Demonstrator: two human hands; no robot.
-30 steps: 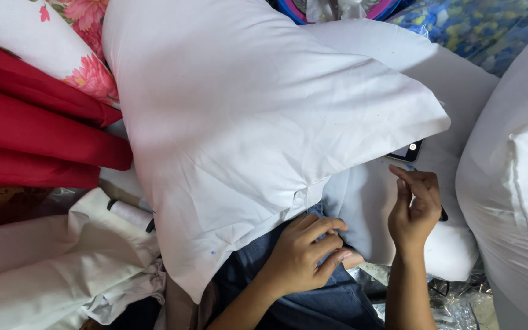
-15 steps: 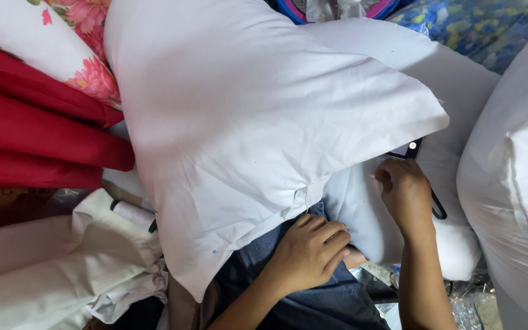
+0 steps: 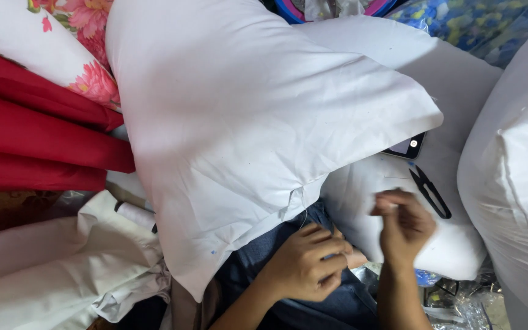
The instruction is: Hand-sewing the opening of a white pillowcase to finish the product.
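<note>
Crowding the lap from all sides are pillows: a second pillow lies behind, a third bulges at the right, and red cloth is stacked at the left beside cream cloth. Black snips and a phone rest on the second pillow, near the right hand. The big pillow lies across the knees, white, plump and creased, its lower edge just above the left hand. That hand's fingers are curled nearly closed at the seam; what they pinch cannot be told. Right fingers are pinched together, blurred; any needle is too small to see.
</note>
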